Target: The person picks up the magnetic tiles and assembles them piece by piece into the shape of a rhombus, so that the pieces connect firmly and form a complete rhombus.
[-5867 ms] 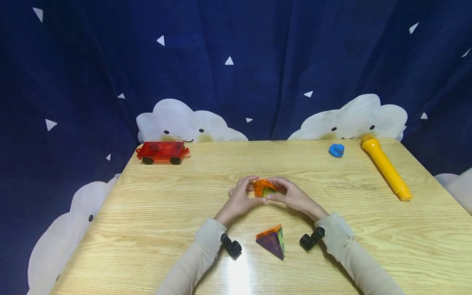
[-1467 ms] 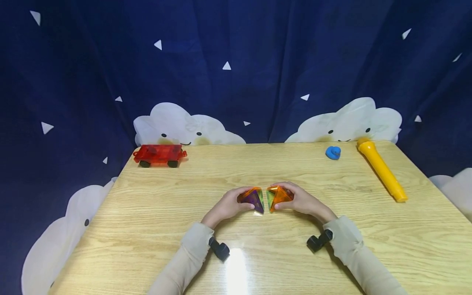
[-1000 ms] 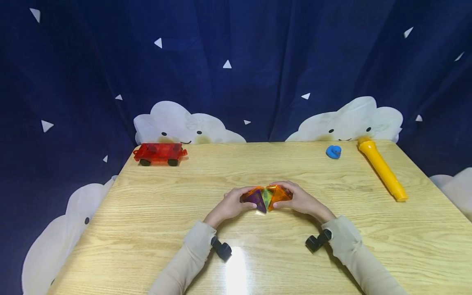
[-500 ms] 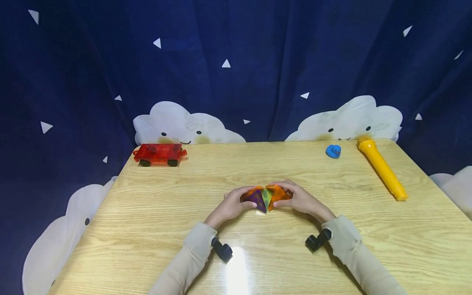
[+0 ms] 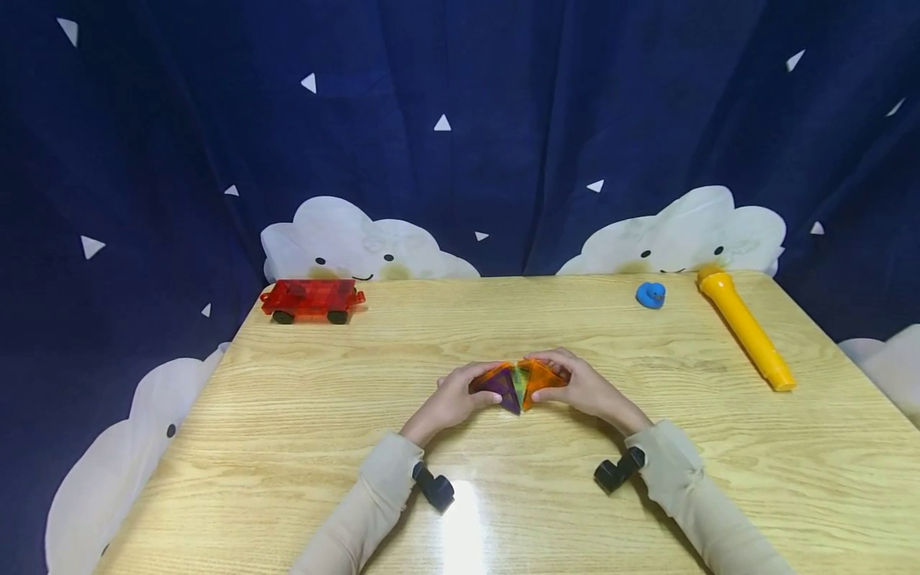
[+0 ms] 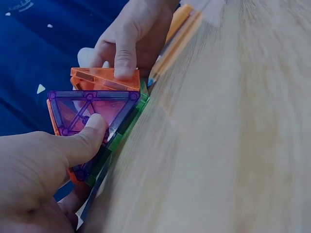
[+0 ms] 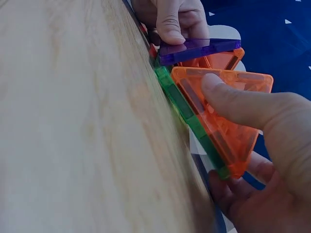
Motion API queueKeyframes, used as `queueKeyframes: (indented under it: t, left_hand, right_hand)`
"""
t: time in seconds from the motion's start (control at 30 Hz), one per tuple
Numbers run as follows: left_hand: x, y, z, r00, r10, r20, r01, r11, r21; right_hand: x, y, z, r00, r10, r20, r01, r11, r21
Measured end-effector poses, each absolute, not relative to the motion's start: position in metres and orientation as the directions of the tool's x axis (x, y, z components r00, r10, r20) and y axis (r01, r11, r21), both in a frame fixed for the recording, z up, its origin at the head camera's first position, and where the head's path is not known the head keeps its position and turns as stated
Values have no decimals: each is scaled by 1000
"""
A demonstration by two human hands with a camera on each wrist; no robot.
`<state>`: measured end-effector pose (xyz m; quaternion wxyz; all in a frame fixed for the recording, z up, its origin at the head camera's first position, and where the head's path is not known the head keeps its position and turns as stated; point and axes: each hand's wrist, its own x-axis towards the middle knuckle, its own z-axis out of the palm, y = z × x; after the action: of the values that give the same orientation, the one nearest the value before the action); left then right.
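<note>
My left hand (image 5: 453, 399) grips a small pyramid of translucent magnetic tiles (image 5: 503, 389), its thumb pressed on the purple triangle (image 6: 109, 104). Orange and green tiles form its other visible sides. In my right hand (image 5: 588, 393) is a second magnetic-tile pyramid (image 5: 541, 378), held with the thumb on an orange triangle (image 7: 243, 114). A green tile (image 7: 182, 104) runs along its table-facing side. The two pyramids meet at their inner edges near the middle of the table, low over the wood in both wrist views. Fingers behind the pyramids are partly hidden.
A red translucent toy car base (image 5: 313, 298) with black wheels stands at the back left of the wooden table (image 5: 323, 383). At the back right are a blue rubber duck (image 5: 651, 295) and a yellow toy microphone (image 5: 747, 329). A dark blue curtain (image 5: 496, 144) hangs behind.
Earlier, both hands held the orange-and-green pyramid while the purple one lay nearer the body. The left hand then took the purple one, and the pyramids came together from slightly apart; lately almost nothing moves.
</note>
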<state>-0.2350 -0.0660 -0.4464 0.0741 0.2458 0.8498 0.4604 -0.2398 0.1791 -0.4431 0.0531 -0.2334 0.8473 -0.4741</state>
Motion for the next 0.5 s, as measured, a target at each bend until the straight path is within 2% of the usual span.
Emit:
queueKeyframes:
  t: [0.5]
  left_hand:
    - [-233, -63, -447, -883, 461, 84, 324, 472, 820]
  right_hand:
    - [-238, 174, -444, -892, -425, 153, -342, 413, -844]
